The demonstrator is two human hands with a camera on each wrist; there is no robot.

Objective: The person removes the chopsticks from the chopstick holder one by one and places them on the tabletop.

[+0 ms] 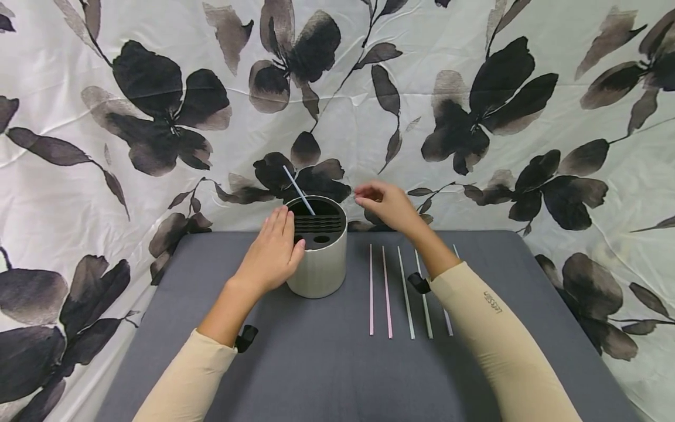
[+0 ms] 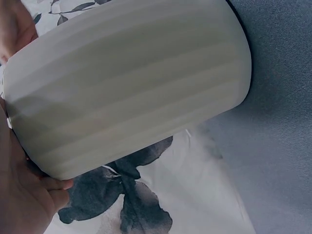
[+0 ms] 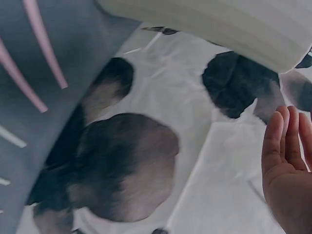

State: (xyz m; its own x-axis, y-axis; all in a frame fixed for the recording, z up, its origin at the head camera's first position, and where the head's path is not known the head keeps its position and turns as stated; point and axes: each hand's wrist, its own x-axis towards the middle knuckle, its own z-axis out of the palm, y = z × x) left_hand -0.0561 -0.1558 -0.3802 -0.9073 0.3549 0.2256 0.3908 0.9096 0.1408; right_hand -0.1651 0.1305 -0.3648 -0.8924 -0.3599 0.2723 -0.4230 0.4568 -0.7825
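A round white holder (image 1: 319, 275) with a black slotted top (image 1: 319, 224) stands near the back edge of the table. One pale blue stick (image 1: 298, 189) leans in its rear opening. My left hand (image 1: 270, 252) rests against the holder's left rim, fingers extended and thumb apart. To the right of the holder, my right hand (image 1: 389, 206) is raised in the air with its fingers slightly bent. Nothing shows between those fingers in the right wrist view, where the hand (image 3: 287, 170) appears at the lower right, apart from the holder.
Several thin sticks lie side by side on the grey table (image 1: 263, 363) right of the holder, among them a pink stick (image 1: 371, 293) and a pale green stick (image 1: 406, 293). My right forearm covers part of some. A floral cloth (image 1: 348, 129) hangs behind.
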